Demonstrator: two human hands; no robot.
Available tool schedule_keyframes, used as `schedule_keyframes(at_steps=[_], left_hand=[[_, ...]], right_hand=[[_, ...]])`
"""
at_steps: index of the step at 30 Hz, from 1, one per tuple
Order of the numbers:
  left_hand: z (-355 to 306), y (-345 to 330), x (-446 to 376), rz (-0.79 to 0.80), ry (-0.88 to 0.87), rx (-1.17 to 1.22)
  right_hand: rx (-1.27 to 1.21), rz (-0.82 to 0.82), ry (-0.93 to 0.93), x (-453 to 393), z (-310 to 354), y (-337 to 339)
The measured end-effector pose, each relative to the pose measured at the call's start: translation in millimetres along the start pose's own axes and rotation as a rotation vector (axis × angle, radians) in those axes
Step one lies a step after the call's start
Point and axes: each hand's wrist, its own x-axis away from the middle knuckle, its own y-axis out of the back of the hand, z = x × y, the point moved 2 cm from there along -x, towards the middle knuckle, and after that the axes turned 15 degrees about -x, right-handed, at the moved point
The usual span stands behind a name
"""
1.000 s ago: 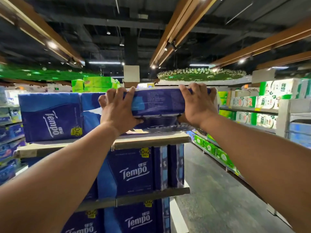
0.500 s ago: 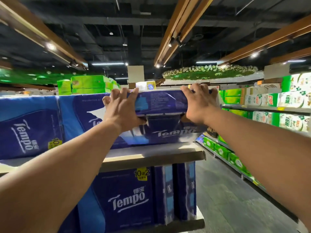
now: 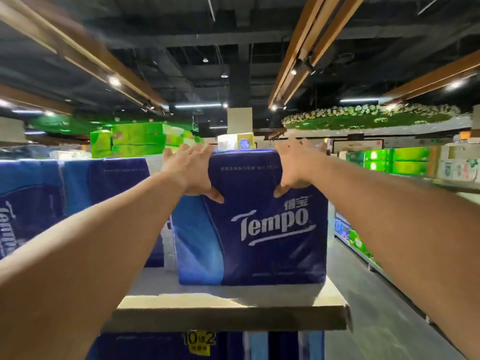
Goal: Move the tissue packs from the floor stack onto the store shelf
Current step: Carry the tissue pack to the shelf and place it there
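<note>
A blue Tempo tissue pack (image 3: 249, 219) stands upright on the top board of the store shelf (image 3: 228, 302), near the shelf's right end, its printed face turned toward the camera. Both arms reach forward to it at its upper corners. The left hand (image 3: 191, 171) grips the upper left corner — the fingers lie spread over the top edge and the thumb presses against the front face below. The right hand (image 3: 294, 167) grips the upper right corner the same way, fingers over the top and thumb hooked onto the front just above the logo. The pack's base rests flat on the board, set back a little from the front edge.

To the left on the same board stand more blue Tempo packs (image 3: 75, 203), with a narrow gap between them and the held one. Under the board, further blue packs (image 3: 233, 346) fill the next level, 1 bearing a yellow 10+2 label (image 3: 199, 342). Green tissue boxes (image 3: 137, 139) sit behind, and green goods line the far aisle shelf (image 3: 405, 162) on the right.
</note>
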Motion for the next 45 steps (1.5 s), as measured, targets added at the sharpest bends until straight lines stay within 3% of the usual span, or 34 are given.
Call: schedule_keyframes(at_steps=[10, 18, 20, 26, 34, 39, 45], left_hand=[[-4, -20, -38, 0.056, 0.016, -0.045], [-31, -23, -1, -0.024, 0.175, -0.083], [-34, -25, 17, -0.058, 0.151, -0.059], [-12, -32, 86, -0.038, 0.118, 0.049], [-5, -39, 186, -0.002, -0.043, 0.132], [-7, -15, 251, 0.046, -0.121, 0.227], [36, 29, 335, 0.046, -0.135, 0.240]], right_hand=[[-0.059, -0.012, 0.020, -38, -14, -20], [-0.116, -0.219, -0.040, -8, -1, -40], [-0.144, -0.261, -0.039, 13, 5, -49], [-0.243, -0.122, -0.112, 88, 36, -73], [-0.167, -0.104, -0.276, 212, 90, -48], [-0.128, -0.028, -0.387, 297, 115, -31], [-0.149, -0.028, -0.409, 380, 170, 1]])
